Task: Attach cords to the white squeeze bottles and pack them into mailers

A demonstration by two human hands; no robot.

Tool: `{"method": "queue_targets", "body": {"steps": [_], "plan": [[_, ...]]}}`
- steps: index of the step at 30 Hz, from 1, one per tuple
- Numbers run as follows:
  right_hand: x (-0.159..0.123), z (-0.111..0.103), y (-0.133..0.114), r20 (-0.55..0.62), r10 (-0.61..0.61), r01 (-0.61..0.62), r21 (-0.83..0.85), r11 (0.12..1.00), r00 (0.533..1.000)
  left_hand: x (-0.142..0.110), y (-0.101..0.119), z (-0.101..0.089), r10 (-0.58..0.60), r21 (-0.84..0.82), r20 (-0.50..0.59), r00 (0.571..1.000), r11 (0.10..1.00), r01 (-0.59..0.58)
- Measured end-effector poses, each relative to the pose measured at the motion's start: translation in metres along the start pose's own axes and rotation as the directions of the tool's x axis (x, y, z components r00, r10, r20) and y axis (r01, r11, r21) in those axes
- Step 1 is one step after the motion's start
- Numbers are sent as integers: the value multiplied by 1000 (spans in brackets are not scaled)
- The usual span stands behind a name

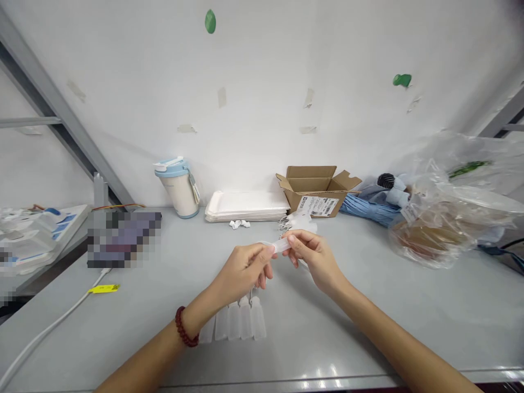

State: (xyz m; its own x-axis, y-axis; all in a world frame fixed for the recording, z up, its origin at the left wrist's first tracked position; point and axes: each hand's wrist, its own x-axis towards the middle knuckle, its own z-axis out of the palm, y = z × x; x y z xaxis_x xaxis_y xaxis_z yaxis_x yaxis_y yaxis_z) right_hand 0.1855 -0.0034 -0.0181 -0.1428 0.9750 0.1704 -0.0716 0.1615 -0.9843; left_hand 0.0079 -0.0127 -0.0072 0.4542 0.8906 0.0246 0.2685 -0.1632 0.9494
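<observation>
Between my two hands, above the grey table, is a small translucent white plastic sleeve (281,245). My left hand (249,263) pinches its left end with thumb and fingers, and a reddish-brown beaded bracelet (185,327) circles that wrist. The other end is pinched by my right hand (313,255). Below my left hand, several similar translucent sleeves (245,321) lie side by side in a row, partly covered by the hand and wrist. Just behind my right hand sits a small pile of white pieces with thin strings (301,221), its front hidden by the hand.
A stack of white envelopes (248,206) and an open cardboard box (315,191) stand by the wall. Left are a cream tumbler (180,191), a pixelated device (123,240) and a white cable (53,330). A clear plastic bag (434,234) and blue fabric (368,208) lie right.
</observation>
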Motion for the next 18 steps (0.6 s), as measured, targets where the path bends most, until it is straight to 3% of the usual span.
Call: {"method": "queue_targets", "body": {"steps": [3,5,8,12,14,16,18], "plan": [[-1,1,-2,14,-17,18,-82,996,1000,1,2,-1,-62,-68,-18,998,996,61],[-2,2,-3,31,12,-9,-86,996,999,-1,1,0,-22,-16,-51,998,1000,21],[-3,3,-4,43,64,-63,-23,998,997,-3,-2,0,159,216,-130,979,968,-128],[-4,2,-3,37,97,-97,12,995,995,-2,-9,-1,409,466,-120,905,828,-313],[-4,2,-2,32,106,-106,8,994,994,0,-8,-4,343,395,-107,933,876,-277],[-4,3,-2,21,106,-106,5,994,994,1,-4,-7,158,185,-68,985,972,-143],[-4,4,-2,8,100,-100,-8,995,995,2,1,-10,-11,-61,28,1000,998,13]]}}
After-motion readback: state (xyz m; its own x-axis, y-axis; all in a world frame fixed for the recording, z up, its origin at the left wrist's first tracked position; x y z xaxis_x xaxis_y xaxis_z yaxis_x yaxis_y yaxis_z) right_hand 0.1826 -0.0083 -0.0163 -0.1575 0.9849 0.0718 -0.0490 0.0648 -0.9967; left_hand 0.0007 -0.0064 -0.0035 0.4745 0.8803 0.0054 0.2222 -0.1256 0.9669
